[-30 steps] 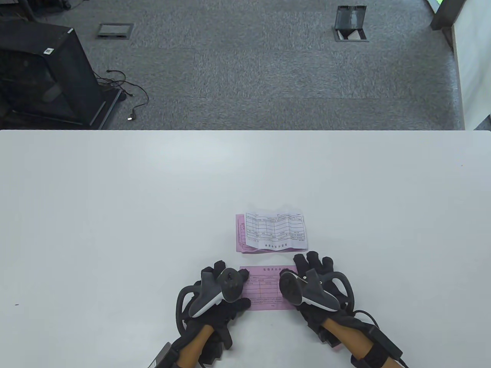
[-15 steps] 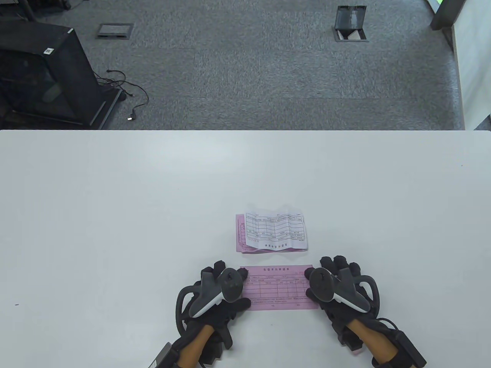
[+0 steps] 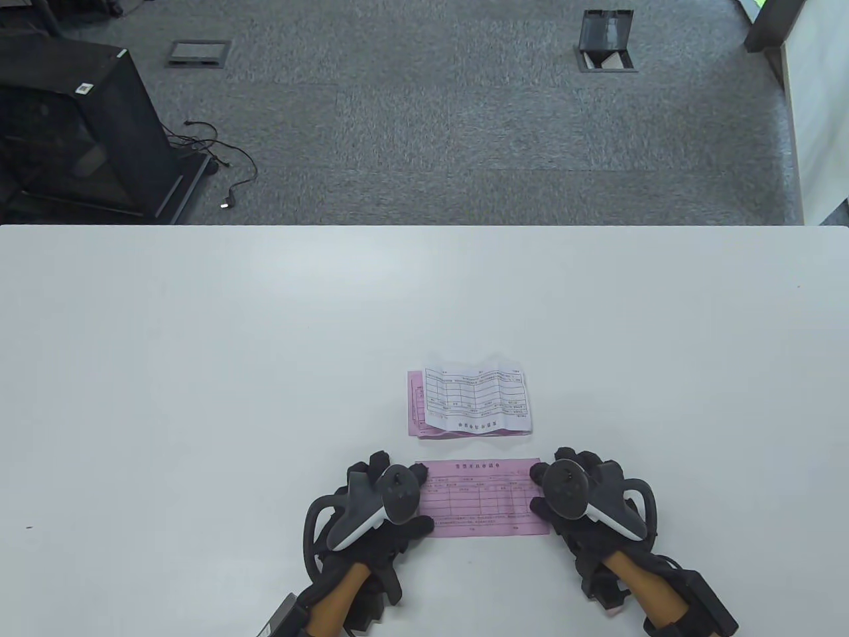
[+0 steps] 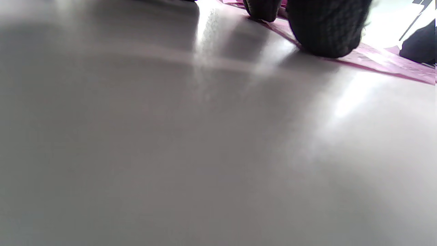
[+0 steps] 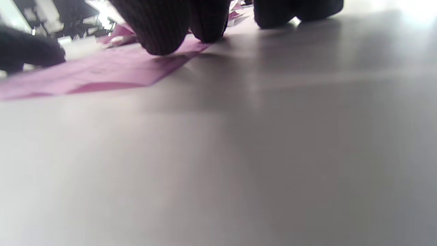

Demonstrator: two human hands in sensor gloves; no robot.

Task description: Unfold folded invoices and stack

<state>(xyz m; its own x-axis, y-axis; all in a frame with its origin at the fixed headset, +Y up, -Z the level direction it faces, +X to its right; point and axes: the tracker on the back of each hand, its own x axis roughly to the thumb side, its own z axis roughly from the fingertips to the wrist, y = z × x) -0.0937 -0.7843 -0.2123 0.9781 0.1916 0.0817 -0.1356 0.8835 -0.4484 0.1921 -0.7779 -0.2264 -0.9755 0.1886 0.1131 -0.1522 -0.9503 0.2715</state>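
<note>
A pink invoice (image 3: 481, 497) lies unfolded and flat on the white table (image 3: 265, 365), near the front edge. My left hand (image 3: 398, 494) rests on its left end, fingertips (image 4: 324, 30) pressing the pink sheet (image 4: 382, 63). My right hand (image 3: 564, 488) rests at its right end, with fingertips (image 5: 160, 30) on the sheet's corner (image 5: 102, 73). Neither hand grips anything. Just behind lies a small stack (image 3: 474, 401): a creased white invoice (image 3: 477, 395) on top of pink ones (image 3: 416, 405).
The table's far edge runs across the middle of the table view. Beyond it is grey carpet with a black cabinet (image 3: 73, 126) at the left, a loose cable (image 3: 225, 166) and two floor boxes (image 3: 605, 46).
My right hand slid to the right along the pink invoice, from its middle to its right end, uncovering the sheet. The left hand and the stack have not moved.
</note>
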